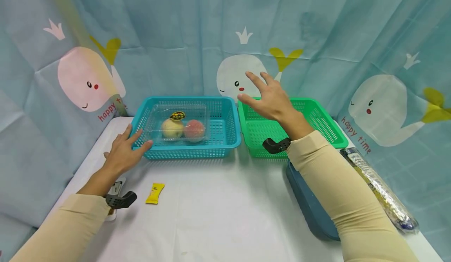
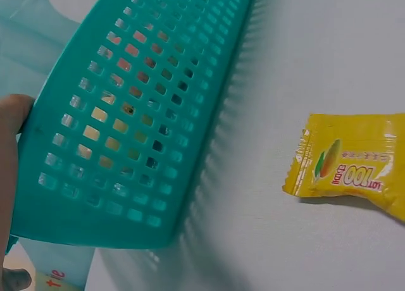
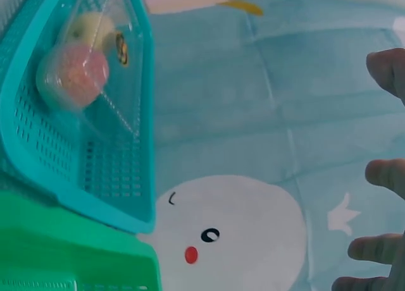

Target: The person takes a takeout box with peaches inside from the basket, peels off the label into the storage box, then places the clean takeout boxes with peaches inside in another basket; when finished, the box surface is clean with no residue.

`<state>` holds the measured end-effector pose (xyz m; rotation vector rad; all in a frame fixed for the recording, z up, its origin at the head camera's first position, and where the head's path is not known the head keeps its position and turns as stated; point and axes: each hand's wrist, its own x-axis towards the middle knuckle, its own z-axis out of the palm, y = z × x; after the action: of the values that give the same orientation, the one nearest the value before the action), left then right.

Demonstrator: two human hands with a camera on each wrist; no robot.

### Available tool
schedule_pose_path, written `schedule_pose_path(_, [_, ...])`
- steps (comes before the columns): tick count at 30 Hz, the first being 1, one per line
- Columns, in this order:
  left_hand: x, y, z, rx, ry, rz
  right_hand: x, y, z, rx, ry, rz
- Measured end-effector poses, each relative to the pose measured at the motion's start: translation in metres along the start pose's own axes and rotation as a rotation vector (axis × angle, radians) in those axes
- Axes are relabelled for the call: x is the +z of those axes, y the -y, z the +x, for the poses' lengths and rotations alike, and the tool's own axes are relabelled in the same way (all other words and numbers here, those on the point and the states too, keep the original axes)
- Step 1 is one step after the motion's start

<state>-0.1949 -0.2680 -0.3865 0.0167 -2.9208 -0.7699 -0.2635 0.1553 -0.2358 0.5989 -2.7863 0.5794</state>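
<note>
My left hand [image 1: 123, 154] is at the left front corner of a blue plastic basket [image 1: 190, 152], fingers spread and its thumb right at the rim. Inside that basket lies a clear plastic box [image 1: 155, 117] with a dark and yellow label. A pale yellow fruit [image 1: 172, 129] and a peach [image 1: 194, 130] show through the box. Raised over a green basket [image 1: 260, 131], my right hand [image 1: 269, 99] holds nothing, its fingers apart. In the left wrist view, a yellow snack packet [image 2: 354, 161] with a mango picture rests on the white table beside the blue basket.
Under my right forearm sits a dark blue container [image 1: 310, 203], partly hidden. A long plastic-wrapped package [image 1: 380, 191] lies along the right table edge. A white item [image 1: 112, 213] is mostly covered by my left wrist. A whale-print curtain [image 1: 169, 38] hangs behind the baskets.
</note>
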Motion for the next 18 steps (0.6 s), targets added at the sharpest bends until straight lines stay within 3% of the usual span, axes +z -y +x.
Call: schedule_pose_path(18, [0.005,0.002,-0.001,-0.035,-0.018,-0.003,0.039,0.015,0.023,0.026,0.037,0.286])
